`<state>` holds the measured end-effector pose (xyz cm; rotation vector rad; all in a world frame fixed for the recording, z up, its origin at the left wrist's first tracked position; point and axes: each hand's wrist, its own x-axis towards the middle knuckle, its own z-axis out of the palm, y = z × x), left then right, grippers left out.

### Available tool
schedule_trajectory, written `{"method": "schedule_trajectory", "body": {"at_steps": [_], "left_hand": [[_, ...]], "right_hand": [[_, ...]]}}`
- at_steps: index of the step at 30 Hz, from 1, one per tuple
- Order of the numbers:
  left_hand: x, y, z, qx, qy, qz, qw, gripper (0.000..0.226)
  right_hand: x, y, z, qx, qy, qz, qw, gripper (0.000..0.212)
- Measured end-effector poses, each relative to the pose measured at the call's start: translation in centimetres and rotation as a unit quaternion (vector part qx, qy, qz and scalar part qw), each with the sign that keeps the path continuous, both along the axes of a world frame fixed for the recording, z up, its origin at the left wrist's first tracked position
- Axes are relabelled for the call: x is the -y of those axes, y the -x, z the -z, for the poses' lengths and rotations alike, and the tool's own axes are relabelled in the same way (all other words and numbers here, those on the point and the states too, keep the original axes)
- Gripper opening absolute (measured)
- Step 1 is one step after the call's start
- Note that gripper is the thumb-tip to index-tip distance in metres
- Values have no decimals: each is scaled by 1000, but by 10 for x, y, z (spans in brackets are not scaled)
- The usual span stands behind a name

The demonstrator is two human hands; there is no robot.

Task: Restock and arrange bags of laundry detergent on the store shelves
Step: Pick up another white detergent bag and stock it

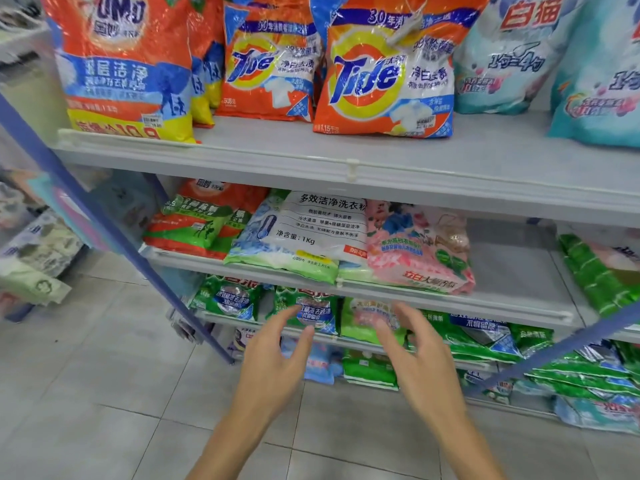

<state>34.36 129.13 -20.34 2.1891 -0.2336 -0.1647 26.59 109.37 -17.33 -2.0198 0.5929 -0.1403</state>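
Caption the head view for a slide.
Left hand and right hand, open and empty, reach toward green detergent bags below upright Tide bags.

Pale grey floor tiles (86, 393) — blue shelving upright (110, 233) at left

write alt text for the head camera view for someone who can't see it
Two empty hands, left hand and right hand, reach with open fingers toward green detergent bags on a lower shelf. Above, orange Tide bags stand upright on the upper shelf.
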Motion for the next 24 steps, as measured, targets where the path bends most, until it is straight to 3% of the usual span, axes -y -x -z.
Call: {"method": "schedule_trajectory", "body": {"at_steps": [3,9,15,17,20,24], "left_hand": [[9,-57,10,2,-9,2,1000,59],[34,-163,23,35,-19,-44,998,75],[59,-233,49,-24,-179,-96,979,107],[60,-240,55,-29,-115,-110,987,94],[54,-237,54,-43,90,-141,985,39],[38,-226,49,-59,118,-141,981,19]], "right_hand": [[1,-55,10,21,12,-7,1000,58],[3,-144,42,14,54,-14,998,66],[2,-171,73,-43,240,-29,969,69],[-5,-171,85,-45,278,-37,959,65],[-16,-169,95,-59,281,-45,957,64],[-23,-169,90,-33,261,-20,965,62]]}}
